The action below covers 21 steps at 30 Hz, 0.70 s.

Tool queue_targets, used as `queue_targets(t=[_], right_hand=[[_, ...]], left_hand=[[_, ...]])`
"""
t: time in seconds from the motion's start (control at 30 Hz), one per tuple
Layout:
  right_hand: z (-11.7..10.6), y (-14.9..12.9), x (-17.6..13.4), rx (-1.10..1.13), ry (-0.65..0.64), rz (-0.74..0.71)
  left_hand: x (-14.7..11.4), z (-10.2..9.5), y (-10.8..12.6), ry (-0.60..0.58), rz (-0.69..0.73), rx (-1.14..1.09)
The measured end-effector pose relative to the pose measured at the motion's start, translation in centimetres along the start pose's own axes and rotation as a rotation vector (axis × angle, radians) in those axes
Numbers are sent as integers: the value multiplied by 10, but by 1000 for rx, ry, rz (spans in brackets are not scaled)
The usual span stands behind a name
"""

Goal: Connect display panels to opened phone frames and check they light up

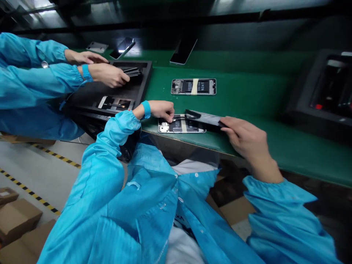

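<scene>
At the bench's front edge lies an open phone body (164, 127) with its battery showing and a pale tape strip (183, 125) across it. My left hand (162, 110) is closed in a pinch at the left end of this phone. A thin dark strip (179, 118) runs from those fingertips toward a phone screen panel; whether the fingers grip it I cannot tell. My right hand (244, 137) grips the right end of that screen panel (207, 118), tilted above the phone body. Farther back lies a second open phone body (180, 87), also taped.
The green bench (242, 91) carries a dark phone (183, 51) and another phone (123, 48) at the back. On the left, a co-worker's hands (110, 75) hold stacked dark panels (134, 72) over a black tray (147, 79). A black box (302, 88) stands right.
</scene>
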State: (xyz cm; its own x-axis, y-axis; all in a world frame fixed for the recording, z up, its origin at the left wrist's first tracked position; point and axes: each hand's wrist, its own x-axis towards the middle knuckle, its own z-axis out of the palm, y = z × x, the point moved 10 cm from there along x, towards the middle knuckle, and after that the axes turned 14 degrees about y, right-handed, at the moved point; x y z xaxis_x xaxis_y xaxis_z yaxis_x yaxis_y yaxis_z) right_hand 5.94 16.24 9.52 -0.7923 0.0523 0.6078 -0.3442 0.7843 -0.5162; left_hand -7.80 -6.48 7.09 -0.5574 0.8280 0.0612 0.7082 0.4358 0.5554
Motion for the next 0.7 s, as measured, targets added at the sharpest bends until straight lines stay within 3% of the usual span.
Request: queue_targets(t=[0.07,0.1,0.23,0.37,0.43,0.53,0.6,0.67,0.7], right_hand=[[-4,1,8,-18,46,20],[-7,2,14,-39,87,35],[-16,-4,43,-5,244,159],[24,-46,83,249,117,250],[53,-75,98,377,-18,258],[85,-95,100,556,-185,278],[86,-80,92,561,-189,290],[69,-45,80,441,-115,298],[54,-23,74,347,-57,304]], left_hand=[[-3,2,2,-100,-15,-33],[-5,-4,5,-80,-30,-55],[-23,-46,26,274,-85,-179],[-56,-84,31,585,-196,-273],[-76,-111,8,734,-320,-364],[-118,-155,-52,907,-539,-500],[-156,-181,-101,1017,-704,-537],[-197,-199,-146,1108,-884,-495],[-208,-204,-162,1089,-915,-437]])
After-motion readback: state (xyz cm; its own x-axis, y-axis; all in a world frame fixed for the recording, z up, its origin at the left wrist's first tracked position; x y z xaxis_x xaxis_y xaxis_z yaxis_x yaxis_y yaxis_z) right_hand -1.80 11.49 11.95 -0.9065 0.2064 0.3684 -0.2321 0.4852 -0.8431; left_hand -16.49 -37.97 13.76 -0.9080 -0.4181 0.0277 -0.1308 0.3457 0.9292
